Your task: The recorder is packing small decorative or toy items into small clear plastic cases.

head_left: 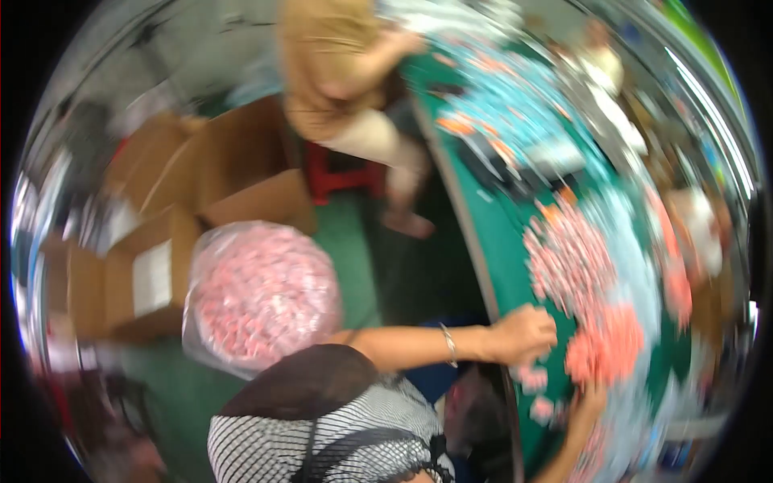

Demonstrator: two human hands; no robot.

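The head view is blurred by motion. The left hand [525, 332], bracelet at the wrist, lies curled at the edge of the green table [503, 233], touching small pink packets [576, 262] heaped there; its grip cannot be told. The right hand [586, 406] reaches among more packets, fingers unclear. Cardboard boxes [201, 173] and a clear bag of pink pieces [262, 294] stand on the green floor; another person [342, 72] sits beyond.

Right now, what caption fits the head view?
Left hand and right hand gather small pink packets on a green table.
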